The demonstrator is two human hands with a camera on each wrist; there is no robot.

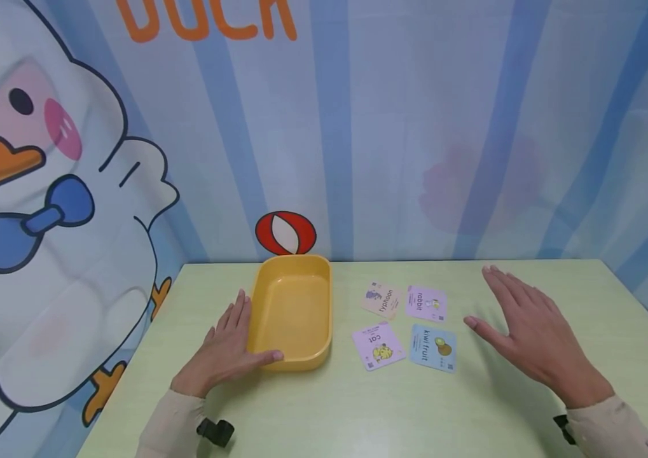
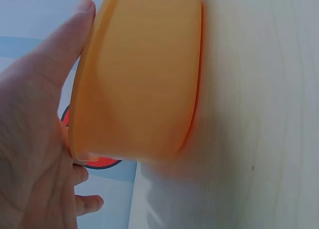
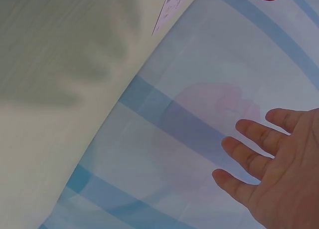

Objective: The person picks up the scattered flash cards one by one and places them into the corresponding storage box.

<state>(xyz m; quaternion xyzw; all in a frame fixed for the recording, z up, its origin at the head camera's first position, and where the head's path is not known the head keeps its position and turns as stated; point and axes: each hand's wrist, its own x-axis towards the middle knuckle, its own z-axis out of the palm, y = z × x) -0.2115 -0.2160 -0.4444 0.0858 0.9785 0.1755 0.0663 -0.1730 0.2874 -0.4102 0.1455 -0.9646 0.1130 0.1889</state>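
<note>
A deep yellow plastic tray (image 1: pixel 291 366) stands on the table, left of several picture cards. My left hand (image 1: pixel 225 348) lies against its left side with the fingers straight, and the thumb reaches over the near rim. The left wrist view shows the tray's outer wall (image 2: pixel 139 79) close to the palm. To the right, my right hand (image 1: pixel 535 337) hovers over the table with fingers extended, holding nothing. Nearest to it is a blue kiwi fruit card (image 1: pixel 433 348). Beside that lie a purple cat card (image 1: pixel 379 346), a purple rabbit card (image 1: pixel 427 303) and a beige typhoon card (image 1: pixel 381 299).
The pale wooden table (image 1: pixel 324 420) ends at a blue striped backdrop (image 1: pixel 392 127) along its far edge. A large printed duck (image 1: pixel 72 267) covers the backdrop on the left. Dark straps sit at both sleeve cuffs.
</note>
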